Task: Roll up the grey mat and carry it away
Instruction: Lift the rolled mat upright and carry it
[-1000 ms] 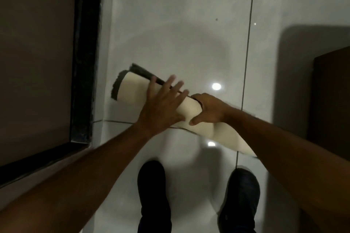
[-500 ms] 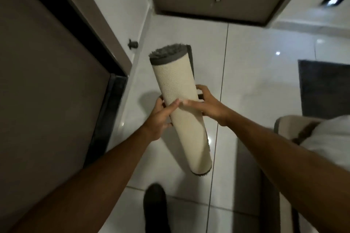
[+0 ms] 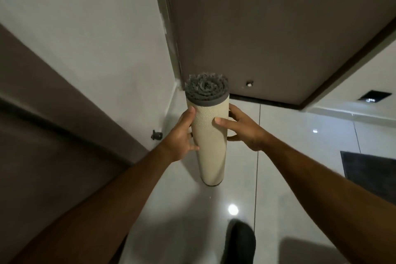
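Note:
The grey mat (image 3: 211,148) is rolled into a tight tube, cream backing outward, grey pile showing as a spiral at its top end. It stands nearly upright in the air above the floor, in the centre of the head view. My left hand (image 3: 182,135) grips its left side with fingers wrapped around it. My right hand (image 3: 242,128) grips the right side at about the same height, thumb across the front. The lower end of the roll hangs free.
A brown door (image 3: 267,28) stands closed straight ahead. A white wall (image 3: 85,38) and a dark panel (image 3: 42,135) lie to the left, with a door stopper (image 3: 156,135) low down. Another dark mat (image 3: 370,173) lies on the glossy tiles (image 3: 310,156) at right. One shoe (image 3: 240,242) shows below.
The roll was lifted off the floor and turned from lying slanted to upright. Both hands moved up near its top end, and my view rose toward the door.

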`<state>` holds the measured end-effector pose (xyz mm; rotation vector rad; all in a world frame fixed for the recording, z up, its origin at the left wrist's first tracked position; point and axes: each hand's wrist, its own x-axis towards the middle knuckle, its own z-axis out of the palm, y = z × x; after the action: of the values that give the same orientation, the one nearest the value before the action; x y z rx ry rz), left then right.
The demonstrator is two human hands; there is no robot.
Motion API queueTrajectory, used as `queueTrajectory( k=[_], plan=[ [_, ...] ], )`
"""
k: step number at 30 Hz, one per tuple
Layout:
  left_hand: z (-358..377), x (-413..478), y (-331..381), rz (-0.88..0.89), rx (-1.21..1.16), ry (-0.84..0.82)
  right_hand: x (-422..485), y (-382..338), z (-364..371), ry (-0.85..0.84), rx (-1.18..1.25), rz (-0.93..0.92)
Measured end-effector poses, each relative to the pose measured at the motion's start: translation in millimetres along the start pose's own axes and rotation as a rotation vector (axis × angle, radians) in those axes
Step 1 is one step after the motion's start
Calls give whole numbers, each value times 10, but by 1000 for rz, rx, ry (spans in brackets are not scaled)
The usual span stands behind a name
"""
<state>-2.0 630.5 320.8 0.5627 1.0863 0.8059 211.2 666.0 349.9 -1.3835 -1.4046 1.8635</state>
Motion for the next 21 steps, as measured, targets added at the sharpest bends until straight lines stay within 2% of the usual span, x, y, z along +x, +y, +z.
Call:
queueTrajectory(
  k=[6,15,21],
  plan=[
    [-151,940,771,23,96,81,1106,-507,-458,-68,79,63],
    [-708,2083,1386,-15,-167,211,2727,-863,-658,-176,-33,117],
    [-1127,2860,1507,-13,-164,300,3775,-751,-663,-201,-30,167]
  ],
)
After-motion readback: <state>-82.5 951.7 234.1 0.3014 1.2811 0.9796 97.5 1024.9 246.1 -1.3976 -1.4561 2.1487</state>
